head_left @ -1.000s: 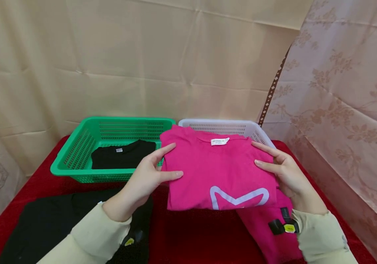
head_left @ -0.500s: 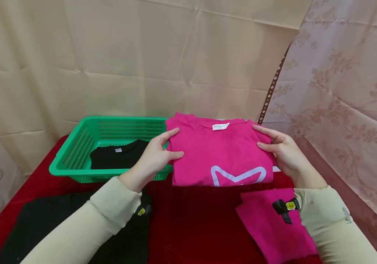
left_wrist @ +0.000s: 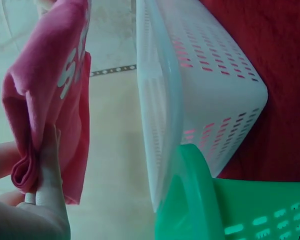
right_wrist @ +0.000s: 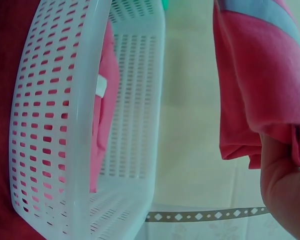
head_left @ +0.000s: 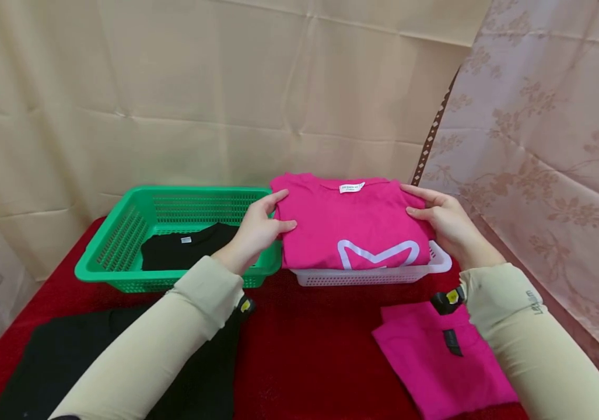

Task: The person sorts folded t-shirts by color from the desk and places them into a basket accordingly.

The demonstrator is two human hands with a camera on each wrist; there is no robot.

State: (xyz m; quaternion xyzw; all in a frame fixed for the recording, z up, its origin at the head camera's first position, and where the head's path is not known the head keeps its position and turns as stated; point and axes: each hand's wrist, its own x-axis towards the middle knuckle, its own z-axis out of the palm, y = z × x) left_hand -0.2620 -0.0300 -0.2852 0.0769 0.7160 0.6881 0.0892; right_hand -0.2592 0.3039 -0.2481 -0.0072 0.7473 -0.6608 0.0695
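Both hands hold a folded pink T-shirt [head_left: 315,227] with a white neck label and a pale star outline facing up. My left hand [head_left: 257,230] grips its left side, thumb on top and fingers underneath. At the opposite side, my right hand [head_left: 448,224] pinches the edge in the same way. The shirt hangs over a white basket [head_left: 362,277], hiding most of it in the head view. Both wrist views show a gap between the shirt and the basket rim. Inside the basket lies another pink garment [right_wrist: 109,110] with a white label.
Beside the white basket stands a green basket [head_left: 86,256] holding a folded black shirt [head_left: 184,254]. A pink garment [head_left: 430,367] lies at the front right of the red-covered table [head_left: 304,361], a black one [head_left: 68,350] at the front left. Beige curtain [head_left: 199,87] hangs behind.
Both hands have carried the pink T-shirt away from the body, from in front of the white basket to over it. The basket's front edge and the pink garment on the table now show more.
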